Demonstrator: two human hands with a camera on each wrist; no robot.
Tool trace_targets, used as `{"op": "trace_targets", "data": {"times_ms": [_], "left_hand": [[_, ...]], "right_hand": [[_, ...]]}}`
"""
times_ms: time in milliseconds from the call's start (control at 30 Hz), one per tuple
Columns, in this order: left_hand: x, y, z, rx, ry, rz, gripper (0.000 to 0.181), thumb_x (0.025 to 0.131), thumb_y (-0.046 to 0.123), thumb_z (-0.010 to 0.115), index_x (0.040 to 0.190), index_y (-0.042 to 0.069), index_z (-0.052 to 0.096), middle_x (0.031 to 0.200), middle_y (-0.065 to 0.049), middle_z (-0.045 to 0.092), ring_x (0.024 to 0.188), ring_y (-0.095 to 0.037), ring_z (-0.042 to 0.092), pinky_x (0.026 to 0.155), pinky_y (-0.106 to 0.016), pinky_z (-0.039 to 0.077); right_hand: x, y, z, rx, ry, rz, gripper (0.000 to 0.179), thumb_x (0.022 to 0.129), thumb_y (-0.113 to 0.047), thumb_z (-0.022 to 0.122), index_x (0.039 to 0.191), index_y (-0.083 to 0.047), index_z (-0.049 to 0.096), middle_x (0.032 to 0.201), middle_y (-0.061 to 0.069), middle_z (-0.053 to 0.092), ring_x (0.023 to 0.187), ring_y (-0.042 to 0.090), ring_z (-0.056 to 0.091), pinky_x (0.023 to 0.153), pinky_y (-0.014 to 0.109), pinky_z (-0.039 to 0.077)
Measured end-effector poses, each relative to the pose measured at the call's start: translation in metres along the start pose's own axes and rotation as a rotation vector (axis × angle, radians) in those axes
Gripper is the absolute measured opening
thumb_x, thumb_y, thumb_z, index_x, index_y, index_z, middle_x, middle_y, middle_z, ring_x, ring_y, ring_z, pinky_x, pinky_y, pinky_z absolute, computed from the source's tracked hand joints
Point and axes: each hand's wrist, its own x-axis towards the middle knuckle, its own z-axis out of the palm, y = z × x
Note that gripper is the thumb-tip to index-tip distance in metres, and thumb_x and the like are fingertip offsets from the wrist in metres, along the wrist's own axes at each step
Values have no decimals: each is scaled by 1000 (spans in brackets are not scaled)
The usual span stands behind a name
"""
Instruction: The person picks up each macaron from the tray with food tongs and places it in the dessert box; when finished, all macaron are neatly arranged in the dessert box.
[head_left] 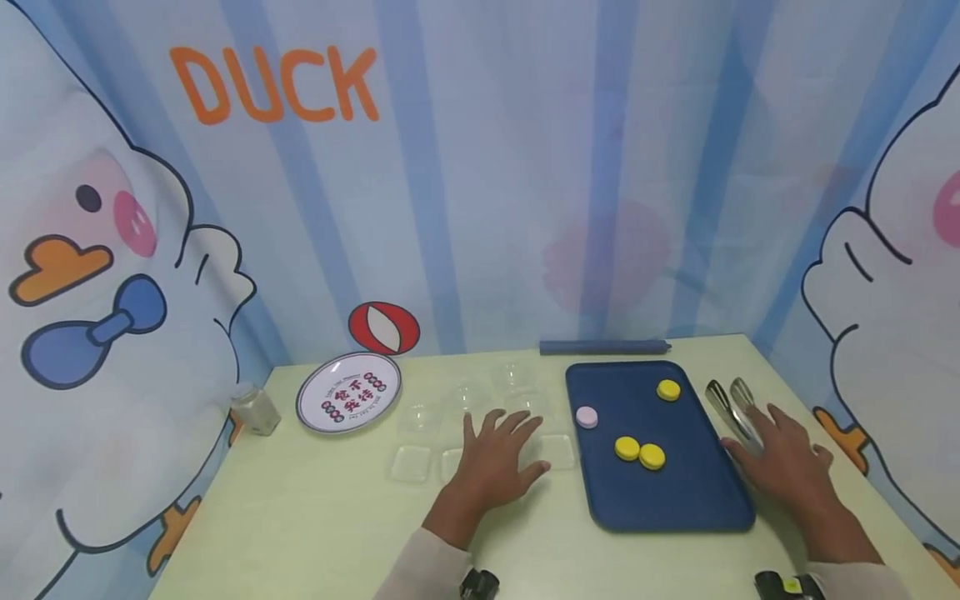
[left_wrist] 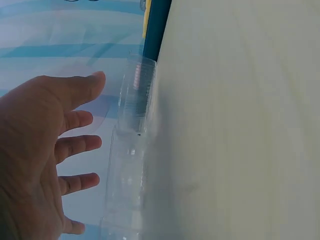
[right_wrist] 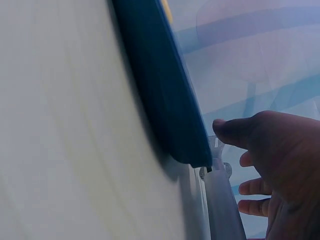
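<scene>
My left hand (head_left: 492, 462) hovers with spread fingers above several clear plastic boxes (head_left: 411, 464). In the left wrist view, those boxes (left_wrist: 127, 175) stand beyond the fingertips and nothing is gripped. On the other side, my right hand (head_left: 787, 458) is over the metal tongs (head_left: 723, 402), thumb and fingers apart. The right wrist view has the tongs (right_wrist: 223, 205) lying beside the blue tray, below the loosely bent fingers. On the blue tray (head_left: 675, 504) lie three yellow round pieces (head_left: 627, 448) and one pink round piece (head_left: 587, 417), which look like macarons.
A white plate (head_left: 348, 393) with red lettering lies at the back left, partly near a small jar (head_left: 256, 409) at the table's left edge. Behind the tray a dark blue roll (head_left: 604, 347) lies along the back edge, before a duck-print curtain (head_left: 495, 183).
</scene>
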Motion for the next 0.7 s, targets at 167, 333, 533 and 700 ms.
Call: {"op": "trace_targets", "data": {"times_ms": [167,333,533,700], "left_hand": [[3,3,5,-20,22,10,64,103,57,66,161,32,54,164,4,57,152,-32,50,122,-87,26],[4,2,7,-22,58,10,62,102,55,69,158,31,58,160,4,61,150,-32,52,121,-87,28],[5,0,9,-38,63,3,59,102,55,69,156,32,61,159,5,62,150,-32,53,121,-86,28],[5,-3,12,-33,69,7,58,102,55,70,155,32,62,158,5,63,149,-32,53,121,-87,28]], "right_hand": [[-1,0,3,-8,47,4,69,105,-37,66,152,9,45,157,45,36,137,69,42,93,89,41],[0,3,5,-21,34,37,68,104,-32,67,153,8,44,155,45,38,136,69,43,93,88,43],[2,9,7,-38,-12,50,67,105,-31,66,157,5,43,153,45,40,134,69,44,93,87,45],[2,10,8,-27,-8,23,63,104,-26,67,155,5,46,151,45,45,132,69,48,90,86,46]]}}
